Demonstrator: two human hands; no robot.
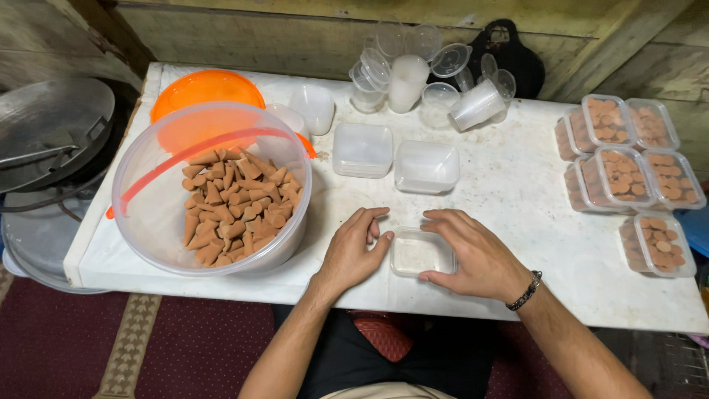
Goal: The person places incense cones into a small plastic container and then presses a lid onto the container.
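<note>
A small home packing workshop. A worn white counter [517,185] carries a big tub of brown cones [236,203] at 9 o'clock, empty clear boxes [395,159] at 12, and filled, lidded boxes [628,174] stacked at 3. Rough plank walls [295,37] stand behind; red carpet [192,347] lies below.

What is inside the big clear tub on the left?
The clear tub holds a heap of brown cones, piled toward its right side. Cones lower in the heap are covered by those on top.

Bright overhead light, soft shadows, sharp
</note>
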